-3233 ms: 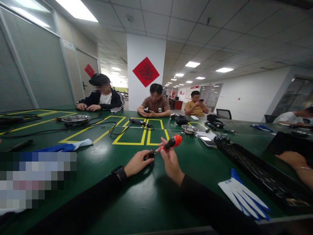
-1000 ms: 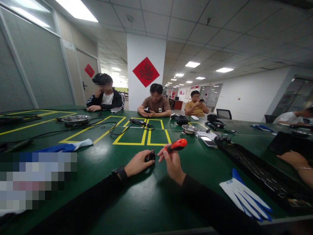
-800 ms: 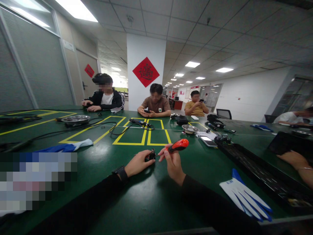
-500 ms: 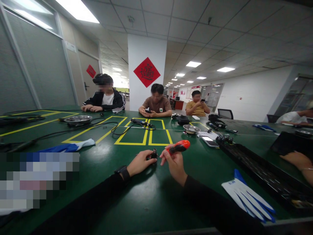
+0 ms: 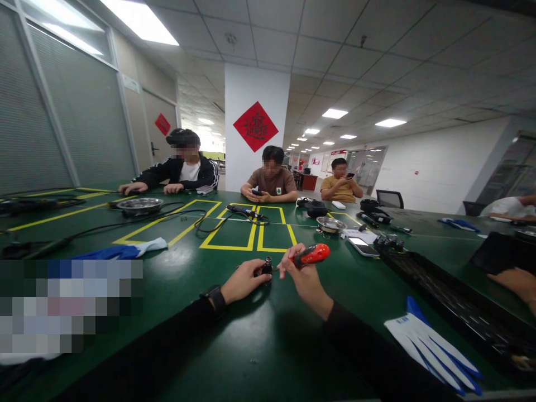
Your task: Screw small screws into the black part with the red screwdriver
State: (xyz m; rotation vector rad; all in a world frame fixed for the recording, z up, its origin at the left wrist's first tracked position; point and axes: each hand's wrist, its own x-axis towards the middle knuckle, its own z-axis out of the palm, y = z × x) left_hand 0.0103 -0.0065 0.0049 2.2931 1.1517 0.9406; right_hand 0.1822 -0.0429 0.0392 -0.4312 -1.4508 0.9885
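Screwdriver (image 5: 313,254) clasped in right hand (image 5: 307,281), long axis slanting down leftward, toward upright black part (image 5: 268,267), pinched in left hand (image 5: 243,281)

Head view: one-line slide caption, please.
Left hand holds a small black part at a green table; right hand grips a red-and-black-handled tool beside it.

Over the link I'm seeing a steel bowl (image 5: 330,229) sitting left of the smartphone (image 5: 362,247); a black tray (image 5: 438,298) is running to the smartphone's right, and a white-and-blue glove (image 5: 430,345) is lying on the smartphone's near side.
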